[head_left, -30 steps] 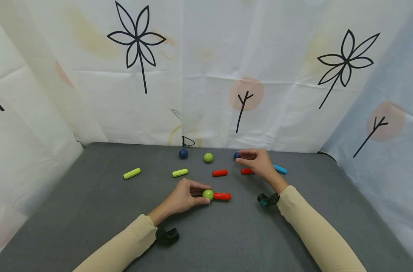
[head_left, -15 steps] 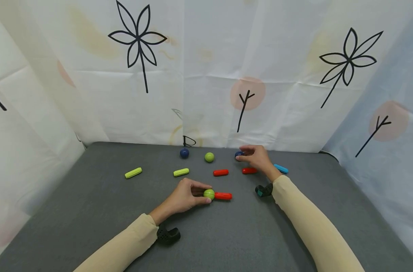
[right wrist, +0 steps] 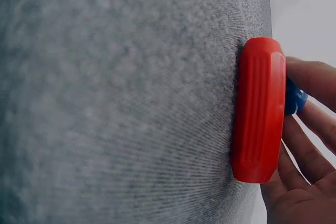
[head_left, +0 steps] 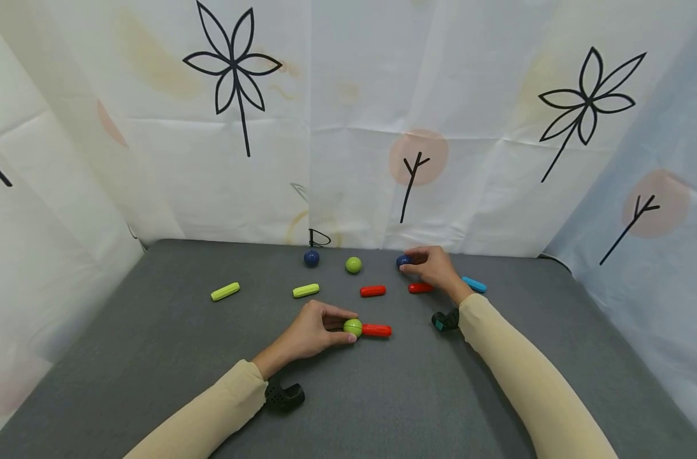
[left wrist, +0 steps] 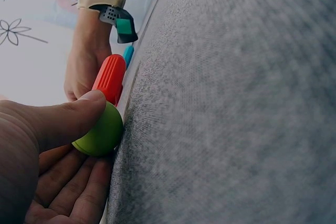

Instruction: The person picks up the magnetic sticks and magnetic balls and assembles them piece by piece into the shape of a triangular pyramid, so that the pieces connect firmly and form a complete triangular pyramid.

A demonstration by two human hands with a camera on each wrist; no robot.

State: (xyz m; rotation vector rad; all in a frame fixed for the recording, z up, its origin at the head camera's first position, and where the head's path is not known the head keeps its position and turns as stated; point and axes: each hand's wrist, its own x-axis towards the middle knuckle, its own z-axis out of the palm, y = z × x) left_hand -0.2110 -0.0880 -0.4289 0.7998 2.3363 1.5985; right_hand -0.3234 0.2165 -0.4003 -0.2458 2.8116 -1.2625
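With the green ball (head_left: 353, 327) pinched by the half-curled left hand (head_left: 311, 330), the blue ball (head_left: 402, 261) rear-right of it, pinched likewise by the right hand (head_left: 438, 267), is best lifted vertically.

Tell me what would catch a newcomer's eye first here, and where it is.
Probably the bright green ball that the left hand grips near the middle of the gray table, a red stick end-on against its right side. Next, the right hand holding a dark blue ball near the far edge. Behind, a bold black flower drawing stands out at upper left on the pale cloth.
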